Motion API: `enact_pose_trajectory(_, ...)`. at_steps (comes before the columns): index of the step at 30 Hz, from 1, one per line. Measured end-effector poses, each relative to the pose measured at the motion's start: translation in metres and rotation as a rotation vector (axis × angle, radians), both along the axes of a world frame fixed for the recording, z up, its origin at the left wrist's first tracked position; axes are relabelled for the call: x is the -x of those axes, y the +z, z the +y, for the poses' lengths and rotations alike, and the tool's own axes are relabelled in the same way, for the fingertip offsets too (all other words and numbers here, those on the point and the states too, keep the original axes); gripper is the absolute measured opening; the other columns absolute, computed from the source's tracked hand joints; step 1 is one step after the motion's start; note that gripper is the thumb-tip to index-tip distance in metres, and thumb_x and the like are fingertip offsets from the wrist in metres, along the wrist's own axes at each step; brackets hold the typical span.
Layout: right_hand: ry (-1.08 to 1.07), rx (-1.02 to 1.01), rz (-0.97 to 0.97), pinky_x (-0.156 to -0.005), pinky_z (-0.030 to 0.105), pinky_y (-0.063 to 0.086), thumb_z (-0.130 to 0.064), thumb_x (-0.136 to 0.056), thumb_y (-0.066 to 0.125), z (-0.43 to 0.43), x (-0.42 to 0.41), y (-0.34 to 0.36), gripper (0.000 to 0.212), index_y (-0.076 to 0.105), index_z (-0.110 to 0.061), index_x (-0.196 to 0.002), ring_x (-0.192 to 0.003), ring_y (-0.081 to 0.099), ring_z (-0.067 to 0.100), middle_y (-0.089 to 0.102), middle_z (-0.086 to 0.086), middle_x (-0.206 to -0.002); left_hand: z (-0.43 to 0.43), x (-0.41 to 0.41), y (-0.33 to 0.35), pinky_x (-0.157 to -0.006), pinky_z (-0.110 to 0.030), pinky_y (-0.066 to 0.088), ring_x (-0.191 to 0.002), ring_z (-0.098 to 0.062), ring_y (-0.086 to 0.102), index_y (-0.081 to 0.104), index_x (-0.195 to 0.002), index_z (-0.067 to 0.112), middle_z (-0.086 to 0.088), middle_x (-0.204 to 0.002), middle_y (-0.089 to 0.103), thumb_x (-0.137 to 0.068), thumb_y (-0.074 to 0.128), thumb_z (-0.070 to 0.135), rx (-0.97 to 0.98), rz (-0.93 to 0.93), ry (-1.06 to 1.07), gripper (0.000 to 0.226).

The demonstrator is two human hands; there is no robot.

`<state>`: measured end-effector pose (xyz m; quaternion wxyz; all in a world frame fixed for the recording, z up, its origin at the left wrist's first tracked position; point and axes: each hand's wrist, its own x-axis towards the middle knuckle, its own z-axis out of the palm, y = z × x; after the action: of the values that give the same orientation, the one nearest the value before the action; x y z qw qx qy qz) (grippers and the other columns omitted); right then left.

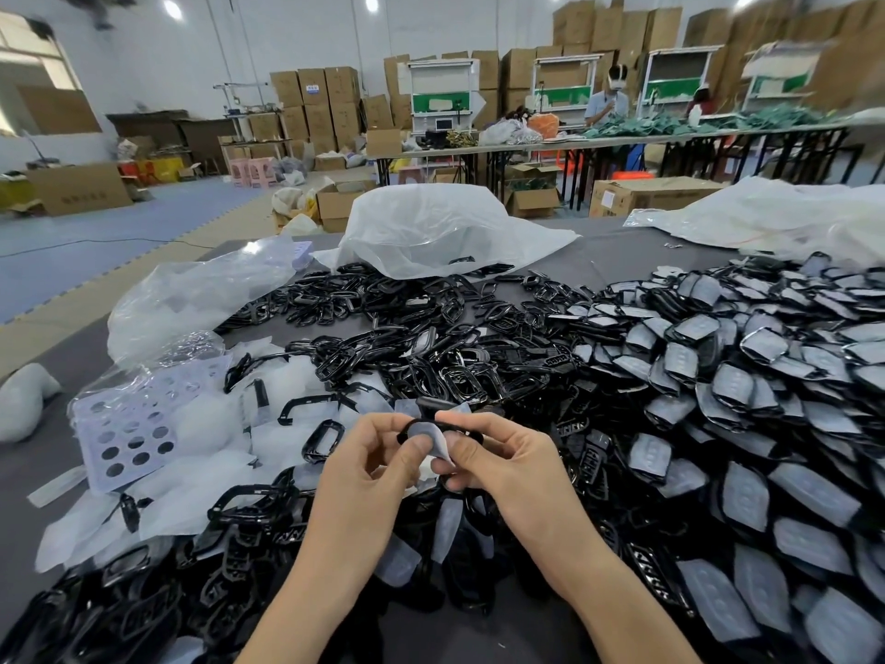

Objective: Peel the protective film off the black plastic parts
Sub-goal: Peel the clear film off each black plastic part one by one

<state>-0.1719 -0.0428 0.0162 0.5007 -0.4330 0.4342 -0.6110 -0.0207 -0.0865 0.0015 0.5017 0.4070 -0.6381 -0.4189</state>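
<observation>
Both hands hold one black plastic part (pixel 456 427) above the middle of the table. My left hand (pixel 378 464) pinches it from the left, thumb on the pale protective film (pixel 432 438). My right hand (pixel 498 460) grips the part's right side, and its thumb and fingers pinch the film's lower edge, which curls off the part. A big pile of film-covered black parts (pixel 747 376) lies to the right. Bare black frames (pixel 431 357) are heaped in the middle and at the near left (pixel 143 596).
Loose peeled films and clear bags (pixel 201 299) lie at the left beside a lilac perforated tray (pixel 129 433). A large white plastic bag (pixel 431 227) stands at the back, another (pixel 766 213) at the far right. A person works at a distant table (pixel 608 103).
</observation>
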Motion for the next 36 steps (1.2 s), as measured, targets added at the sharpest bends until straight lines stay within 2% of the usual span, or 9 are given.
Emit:
enact_pose_trajectory(3, -0.024, 0.012, 0.088, -0.068, 0.015, 0.053, -0.011, -0.095, 0.067, 0.001, -0.001, 0.0, 0.021, 0.079, -0.027, -0.103, -0.071, 0.069, 0.007, 0.077, 0.007, -0.082, -0.001, -0.001, -0.004, -0.064, -0.014, 0.048, -0.066, -0.007, 0.062, 0.067, -0.093, 0.038, 0.005, -0.072, 0.062, -0.089, 0.07, 0.028, 0.02, -0.076, 0.053, 0.012)
enact_pose_trajectory(7, -0.081, -0.009, 0.159, -0.068, 0.014, 0.052, -0.017, -0.097, 0.065, 0.0, -0.002, -0.005, 0.025, 0.076, -0.039, -0.1, -0.069, 0.071, 0.009, 0.077, 0.003, -0.082, 0.0, 0.002, -0.006, -0.068, -0.012, 0.045, -0.081, -0.001, 0.063, 0.059, -0.097, 0.059, 0.021, -0.089, 0.064, -0.091, 0.066, 0.032, 0.111, -0.233, 0.133, 0.029)
enact_pose_trajectory(12, -0.104, -0.032, 0.124, -0.076, 0.026, 0.06, -0.019, -0.096, 0.067, -0.005, -0.002, -0.011, 0.018, 0.076, -0.034, -0.101, -0.071, 0.072, 0.017, 0.077, 0.006, -0.08, 0.003, 0.004, -0.006, -0.074, 0.0, 0.037, -0.092, 0.006, 0.058, 0.049, -0.103, 0.066, 0.026, -0.094, 0.061, -0.092, 0.064, 0.033, 0.192, -0.276, 0.186, 0.038)
enact_pose_trajectory(17, -0.074, -0.034, 0.062, -0.071, 0.021, 0.058, -0.016, -0.096, 0.067, -0.004, 0.0, -0.01, 0.017, 0.078, -0.028, -0.102, -0.074, 0.073, 0.015, 0.077, 0.01, -0.08, 0.004, 0.004, -0.005, -0.074, 0.0, 0.037, -0.092, 0.007, 0.057, 0.045, -0.102, 0.076, 0.027, -0.096, 0.06, -0.091, 0.065, 0.032, 0.264, -0.303, 0.202, 0.05)
enact_pose_trajectory(21, -0.046, -0.024, 0.06, -0.069, 0.02, 0.056, -0.015, -0.096, 0.067, -0.003, 0.001, -0.007, 0.019, 0.079, -0.027, -0.104, -0.074, 0.072, 0.016, 0.076, 0.011, -0.078, 0.003, -0.001, -0.007, -0.073, -0.001, 0.038, -0.091, 0.008, 0.057, 0.047, -0.104, 0.071, 0.027, -0.098, 0.058, -0.091, 0.062, 0.036, 0.312, -0.365, 0.21, 0.04)
enact_pose_trajectory(24, -0.031, -0.006, 0.066, -0.066, 0.019, 0.055, -0.014, -0.095, 0.066, -0.002, 0.0, -0.005, 0.021, 0.08, -0.029, -0.102, -0.071, 0.07, 0.013, 0.075, 0.008, -0.072, 0.003, -0.002, -0.009, -0.073, -0.001, 0.037, -0.088, 0.008, 0.057, 0.056, -0.112, 0.052, 0.024, -0.095, 0.055, -0.092, 0.057, 0.042, 0.37, -0.42, 0.23, 0.023)
enact_pose_trajectory(28, -0.018, 0.018, 0.079, -0.069, 0.02, 0.056, -0.015, -0.095, 0.066, -0.002, 0.001, -0.005, 0.02, 0.08, -0.027, -0.103, -0.072, 0.071, 0.012, 0.075, 0.006, -0.073, 0.003, -0.001, -0.009, -0.072, 0.0, 0.037, -0.089, 0.009, 0.056, 0.059, -0.118, 0.04, 0.023, -0.095, 0.053, -0.091, 0.055, 0.043, 0.403, -0.427, 0.24, 0.028)
enact_pose_trajectory(32, 0.005, 0.029, 0.093, -0.071, 0.022, 0.057, -0.014, -0.096, 0.065, -0.001, 0.002, -0.006, 0.02, 0.077, -0.019, -0.111, -0.073, 0.072, 0.013, 0.075, 0.004, -0.075, 0.002, -0.002, -0.006, -0.072, -0.001, 0.037, -0.084, 0.008, 0.055, 0.063, -0.109, 0.043, 0.021, -0.093, 0.053, -0.089, 0.059, 0.041, 0.37, -0.393, 0.239, 0.02)
enact_pose_trajectory(36, 0.029, 0.047, 0.074, -0.072, 0.021, 0.057, -0.022, -0.095, 0.064, -0.003, 0.0, -0.006, 0.023, 0.076, -0.016, -0.113, -0.074, 0.072, 0.012, 0.076, 0.001, -0.082, 0.001, -0.002, -0.003, -0.071, -0.006, 0.041, -0.084, -0.001, 0.058, 0.064, -0.09, 0.046, 0.019, -0.092, 0.055, -0.089, 0.067, 0.035, 0.215, -0.331, 0.181, 0.011)
